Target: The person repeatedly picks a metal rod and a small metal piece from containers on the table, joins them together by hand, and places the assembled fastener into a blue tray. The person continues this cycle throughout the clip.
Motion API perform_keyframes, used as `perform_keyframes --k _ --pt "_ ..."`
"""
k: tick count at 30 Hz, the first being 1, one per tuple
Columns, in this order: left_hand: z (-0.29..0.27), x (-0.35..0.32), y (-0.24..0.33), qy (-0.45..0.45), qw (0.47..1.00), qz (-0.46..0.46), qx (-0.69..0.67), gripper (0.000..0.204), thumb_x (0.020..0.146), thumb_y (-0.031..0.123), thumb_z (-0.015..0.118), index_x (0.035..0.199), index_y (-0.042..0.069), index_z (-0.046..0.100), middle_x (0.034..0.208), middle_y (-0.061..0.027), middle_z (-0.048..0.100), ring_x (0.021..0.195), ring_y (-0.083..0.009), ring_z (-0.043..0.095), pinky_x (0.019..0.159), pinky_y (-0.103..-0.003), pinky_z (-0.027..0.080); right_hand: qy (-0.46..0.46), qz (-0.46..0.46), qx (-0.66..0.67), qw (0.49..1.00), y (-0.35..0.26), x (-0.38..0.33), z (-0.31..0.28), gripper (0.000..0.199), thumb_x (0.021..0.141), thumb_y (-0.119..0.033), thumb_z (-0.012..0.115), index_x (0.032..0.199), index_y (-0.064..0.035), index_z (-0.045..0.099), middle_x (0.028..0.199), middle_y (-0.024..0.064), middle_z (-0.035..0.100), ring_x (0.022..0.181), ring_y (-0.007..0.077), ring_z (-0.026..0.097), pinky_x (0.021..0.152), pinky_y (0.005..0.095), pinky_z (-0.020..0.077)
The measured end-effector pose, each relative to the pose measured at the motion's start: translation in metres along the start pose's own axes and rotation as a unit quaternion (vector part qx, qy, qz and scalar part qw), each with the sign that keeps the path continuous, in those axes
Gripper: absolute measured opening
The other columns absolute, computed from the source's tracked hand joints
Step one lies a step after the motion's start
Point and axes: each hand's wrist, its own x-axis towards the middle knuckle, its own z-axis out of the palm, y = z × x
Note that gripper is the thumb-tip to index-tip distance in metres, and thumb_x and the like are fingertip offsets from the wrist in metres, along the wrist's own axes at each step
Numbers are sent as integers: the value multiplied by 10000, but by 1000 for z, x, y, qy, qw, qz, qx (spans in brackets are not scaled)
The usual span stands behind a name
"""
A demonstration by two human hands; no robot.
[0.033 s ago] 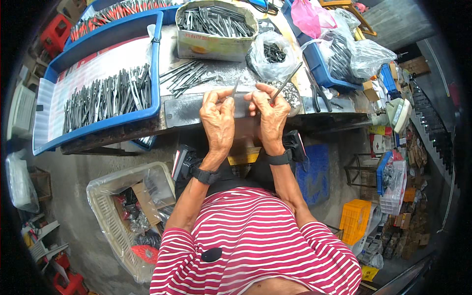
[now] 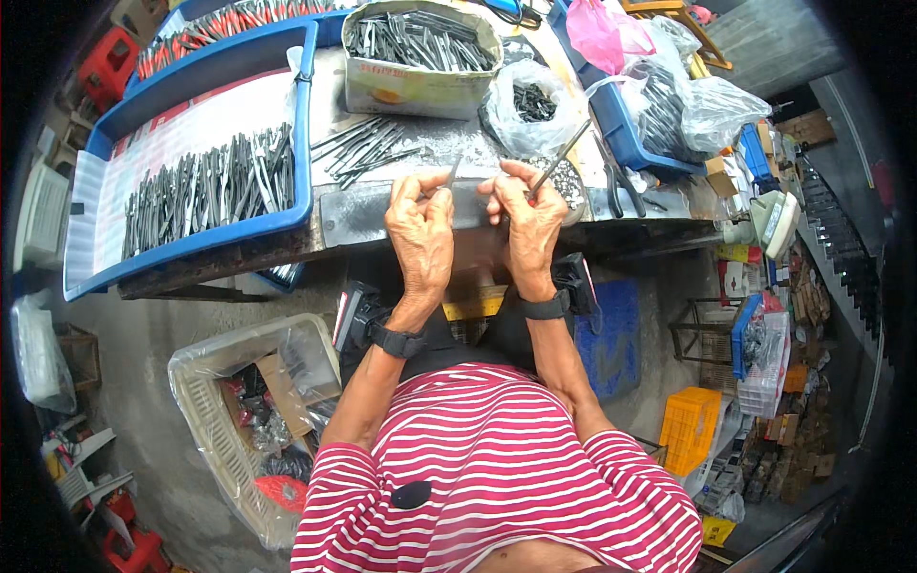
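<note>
Head view: left hand (image 2: 421,229) pinches a strip (image 2: 454,171), right hand (image 2: 532,227) grips a rod (image 2: 569,150) tilted toward one o'clock; best keep both wrists steady.

I see a gap between the left hand (image 2: 420,234) and right hand (image 2: 531,229), the clear plastic bag (image 2: 516,138) and open carton (image 2: 411,94) standing beyond

Big tray (image 2: 191,246) is solid blue, and the slim pieces (image 2: 210,186) in it are black-grey with silvery glints. Tools (image 2: 220,36) just past it are red and dark grey. Right of it: pale carton (image 2: 420,91) with a yellow patch, dark rod (image 2: 562,158), then a hot pink bag (image 2: 607,33) way over. Below and right of it, shirt's (image 2: 497,430) raspberry with thin white stripes, crate's (image 2: 690,432) orange.
</note>
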Motion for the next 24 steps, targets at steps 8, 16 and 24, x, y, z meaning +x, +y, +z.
perform_keyframes --k 8,16,24 --pt "-12 -5 3 -1 1000 17 -8 152 807 -96 499 916 -31 584 879 -22 485 630 -65 483 538 -199 405 -35 -113 -363 924 3 17 -1 130 820 -45 576 914 37 613 701 63 606 552 86 542 479 233 423" --pt "-21 -10 0 1 990 98 98 133 832 -90 503 922 -31 582 829 -9 487 584 -52 460 500 -190 380 -83 -228 -533 811 17 33 6 107 780 -128 614 781 -26 583 704 136 528 666 317 549 608 414 423" --pt "-26 -13 2 7 996 66 67 146 786 -107 525 895 -38 593 882 -62 511 764 -119 539 660 -222 452 -109 -277 -602 741 23 44 8 183 750 -186 621 752 -18 548 715 177 558 727 368 558 646 458 430"
